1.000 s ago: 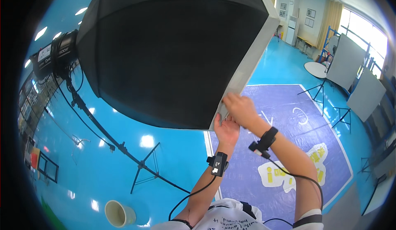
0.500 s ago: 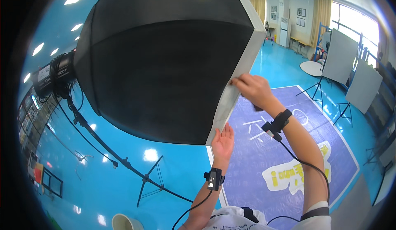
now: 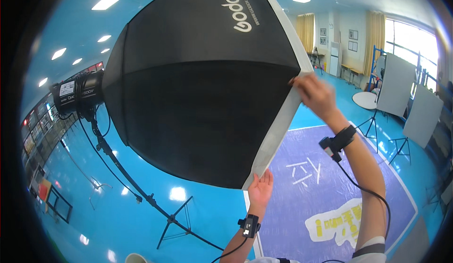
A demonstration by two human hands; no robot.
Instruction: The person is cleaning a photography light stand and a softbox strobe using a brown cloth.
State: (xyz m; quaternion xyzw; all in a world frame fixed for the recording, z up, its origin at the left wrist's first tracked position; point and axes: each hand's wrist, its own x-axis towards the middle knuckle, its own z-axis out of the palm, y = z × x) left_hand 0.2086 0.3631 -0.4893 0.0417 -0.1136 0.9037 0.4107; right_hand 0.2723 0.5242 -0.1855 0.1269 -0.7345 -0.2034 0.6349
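Observation:
A large black softbox [image 3: 198, 116] with a pale fabric rim [image 3: 276, 128] fills the upper middle, its open front facing right and out of sight. At its back sits a black studio flash head [image 3: 78, 93] on a dark stand [image 3: 123, 168]. My left hand [image 3: 261, 190] holds the rim near the bottom corner, thumb on one side and fingers on the other. Higher up, just below the rim's middle corner, my right hand [image 3: 318, 95] pinches the rim's edge; its fingers are slightly blurred. Each wrist carries a small strapped device with a cable.
A purple sheet [image 3: 292, 206] with white strokes and a yellow-and-white patch covers the glossy blue floor at right. Grey panels on stands [image 3: 400, 83] and a round white disc [image 3: 364, 100] stand beyond it. The stand's splayed legs [image 3: 177, 220] are at lower left, above a pale bin [image 3: 137, 258].
The view has tilted upward, so the softbox appears lower. My right hand has moved up along the rim toward the corner. My left hand stays at the bottom corner.

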